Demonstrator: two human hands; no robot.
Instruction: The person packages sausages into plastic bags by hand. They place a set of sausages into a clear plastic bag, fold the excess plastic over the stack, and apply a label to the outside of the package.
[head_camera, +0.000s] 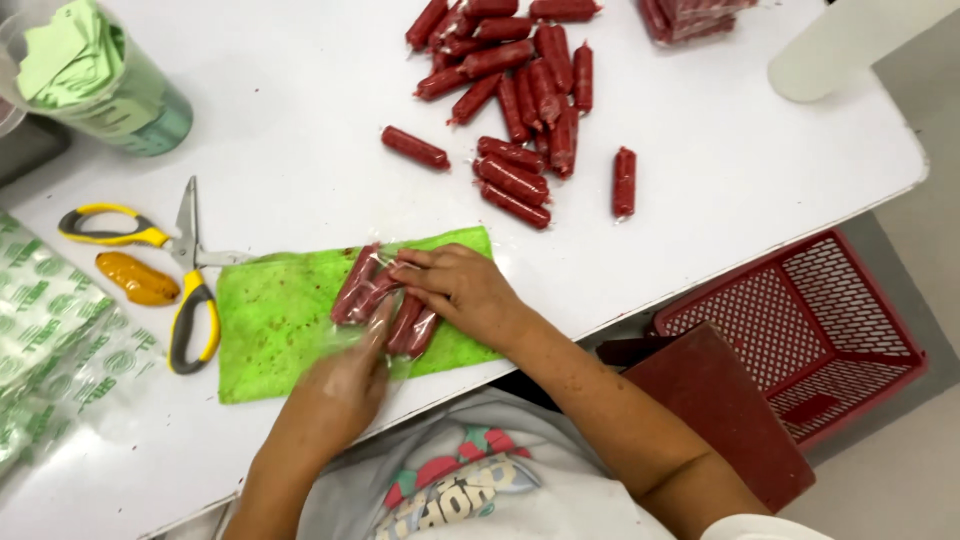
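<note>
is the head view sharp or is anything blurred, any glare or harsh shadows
Head view: light is even and soft, the white table bright with only faint shadows; the left hand and the clear bag it touches are smeared by motion; the right hand and the loose red sausages are sharper; the table edges bow slightly from the wide lens.

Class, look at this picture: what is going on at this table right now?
A person's left hand and right hand press small red sausages inside a clear plastic bag, which lies on a green cloth. More loose sausages lie piled further back on the white table. Yellow-handled scissors lie to the left.
</note>
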